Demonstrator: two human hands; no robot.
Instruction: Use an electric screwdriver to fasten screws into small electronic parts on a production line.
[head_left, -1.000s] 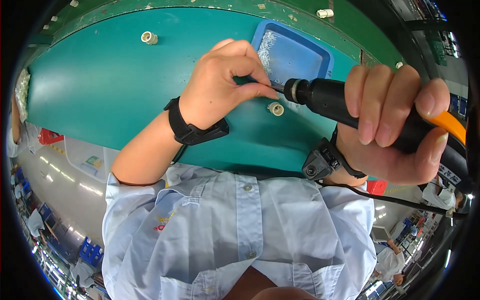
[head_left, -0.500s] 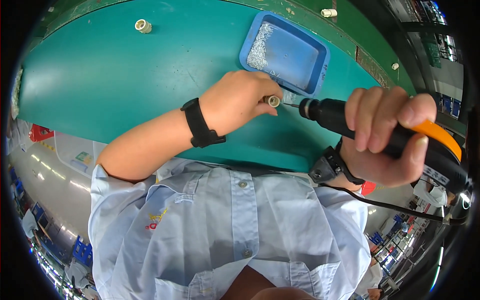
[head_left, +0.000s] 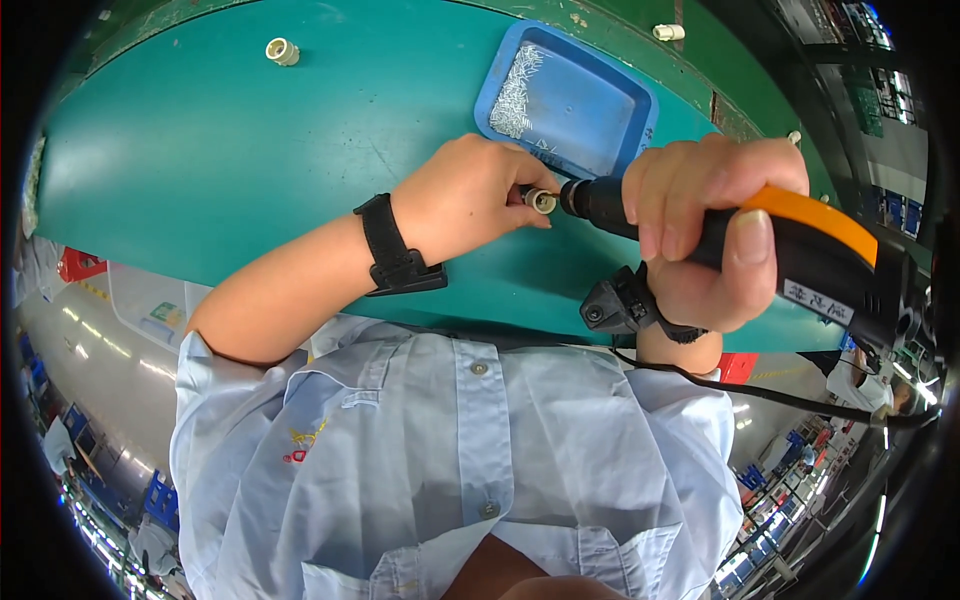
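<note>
Between the thumb and fingers of my left hand (head_left: 470, 195) is a small cream-coloured cylindrical fitting (head_left: 542, 202), its open end facing right. My right hand (head_left: 715, 220) wraps round a black electric screwdriver (head_left: 610, 206) with an orange strip, its cord trailing below. The tool's nose points left and its tip meets the fitting's open end; whether a screw sits there is too small to tell. Just beyond both hands a blue tray (head_left: 640, 150) holds a heap of small silvery screws (head_left: 512, 100) along its left side.
Another cream fitting (head_left: 283, 52) lies at the far left of the green table (head_left: 200, 150). More pale fittings rest on the green strip behind, one (head_left: 668, 32) past the tray. A red stool (head_left: 738, 367) shows below the table at right.
My right hand has moved left with the electric screwdriver, bringing its tip from just beside the fitting to its open end. My left hand has stayed almost in place.
</note>
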